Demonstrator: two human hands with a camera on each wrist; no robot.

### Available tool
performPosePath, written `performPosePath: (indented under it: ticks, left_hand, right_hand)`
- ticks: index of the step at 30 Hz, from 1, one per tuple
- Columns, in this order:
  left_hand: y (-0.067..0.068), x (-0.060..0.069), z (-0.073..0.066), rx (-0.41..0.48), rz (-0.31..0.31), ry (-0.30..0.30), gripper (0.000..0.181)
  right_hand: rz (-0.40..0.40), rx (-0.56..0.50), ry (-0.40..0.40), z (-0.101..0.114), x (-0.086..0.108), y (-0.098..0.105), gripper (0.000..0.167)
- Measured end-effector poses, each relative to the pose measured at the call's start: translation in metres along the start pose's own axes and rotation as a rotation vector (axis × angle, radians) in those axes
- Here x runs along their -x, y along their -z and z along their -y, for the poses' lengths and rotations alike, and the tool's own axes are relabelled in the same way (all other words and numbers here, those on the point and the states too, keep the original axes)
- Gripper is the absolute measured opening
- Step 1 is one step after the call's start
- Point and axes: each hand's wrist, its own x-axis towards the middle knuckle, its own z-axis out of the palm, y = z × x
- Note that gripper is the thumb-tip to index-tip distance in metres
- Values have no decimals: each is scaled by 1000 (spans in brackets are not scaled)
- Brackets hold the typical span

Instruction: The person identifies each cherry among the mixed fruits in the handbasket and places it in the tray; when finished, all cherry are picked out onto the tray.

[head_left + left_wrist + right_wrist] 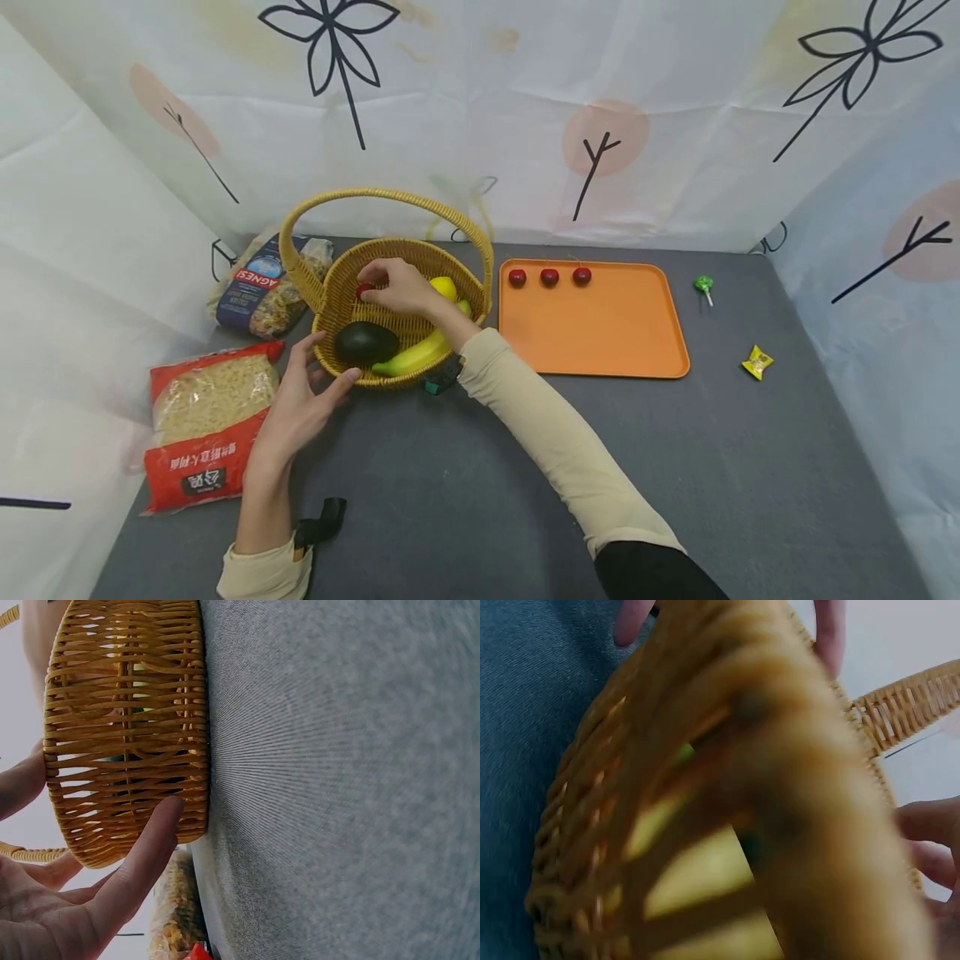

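A yellow wicker basket (pixel 405 382) with a tall arched handle holds a dark green avocado (pixel 366 343), a banana (pixel 414 357) and a yellow fruit (pixel 444 287), probably a lemon. My right hand (pixel 401 287) reaches over the rim and pinches a red cherry (pixel 364 290) inside the basket. At the basket's near left side, my left hand (pixel 300 408) rests its extended fingers and thumb against the weave; the left wrist view shows one finger (pixel 154 840) lying along the outer wall. In the right wrist view, blurred wicker (pixel 780 787) hides most of the contents.
Right of the basket lies an orange tray (pixel 592 325) with three cherries (pixel 550 277) along its far edge. A green lollipop (pixel 703 284) and a yellow wrapped candy (pixel 757 362) lie farther right. Two pasta bags, one blue-labelled (pixel 251 287) and one red (pixel 206 475), flank the left side.
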Motion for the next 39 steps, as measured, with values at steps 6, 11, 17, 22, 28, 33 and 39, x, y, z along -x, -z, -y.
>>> performPosePath:
  ticks: [6, 11, 17, 22, 28, 33, 39]
  left_hand:
    - [0, 0, 0, -1, 6, 2, 101]
    - [-1, 0, -1, -3, 6, -4, 100]
    - [-1, -1, -2, -4, 7, 2, 100]
    - [0, 0, -1, -14, 13, 14, 102]
    - [1, 0, -1, -9, 18, 15, 102]
    - [1, 1, 1, -15, 19, 25, 102]
    - [1, -1, 2, -15, 18, 27, 102]
  right_hand:
    - [19, 17, -60, 1, -7, -13, 42]
    - [81, 32, -75, 2, -12, -17, 44]
    - [145, -92, -141, 4, -13, -11, 45]
    - [135, -277, -202, 1, -11, -10, 44]
    - [87, -305, -201, 0, -7, -11, 42]
    - [58, -295, -133, 5, -3, -9, 37]
    - [57, -251, -63, 17, 9, 2, 37]
